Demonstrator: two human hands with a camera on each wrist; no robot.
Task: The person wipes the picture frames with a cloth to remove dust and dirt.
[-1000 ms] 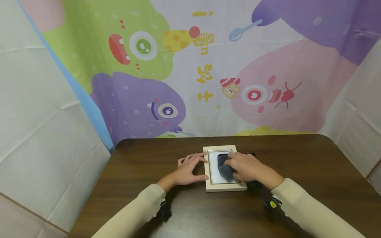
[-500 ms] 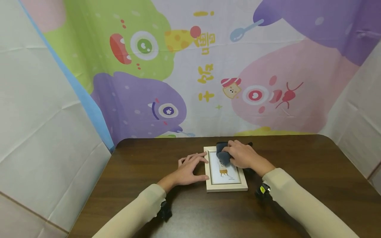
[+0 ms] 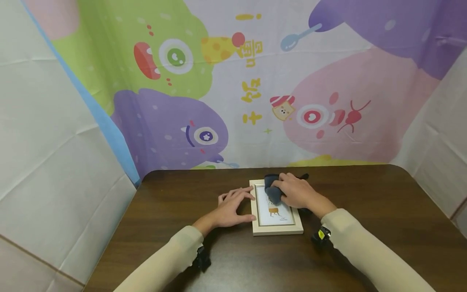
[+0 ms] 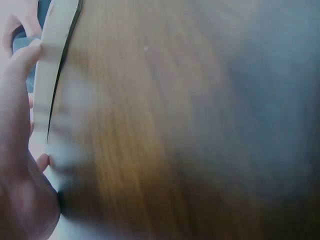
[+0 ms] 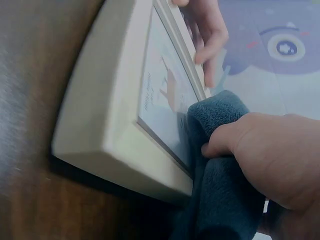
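A picture frame [image 3: 278,230] with a cream border lies face up on the dark wooden table, a small drawing under its glass. My left hand [image 3: 228,211] is spread beside it, fingertips and thumb touching its left border. A bunched dark blue-grey cloth [image 3: 273,194] is gripped by my right hand [image 3: 297,191] over the upper part of the picture. In the right wrist view the cloth [image 5: 220,110] looks like terry towelling, folded around the thumb and against the glass. Part of the drawing is hidden under it.
The brown table [image 3: 164,202] runs back to a hanging curtain [image 3: 255,146] with cartoon monsters. Pale panels [image 3: 54,162] stand on both sides. Each wrist carries a small black device.
My right hand has moved the cloth from the middle of the picture up to its top edge, uncovering the drawing's lower part. My left hand and the frame have stayed put.
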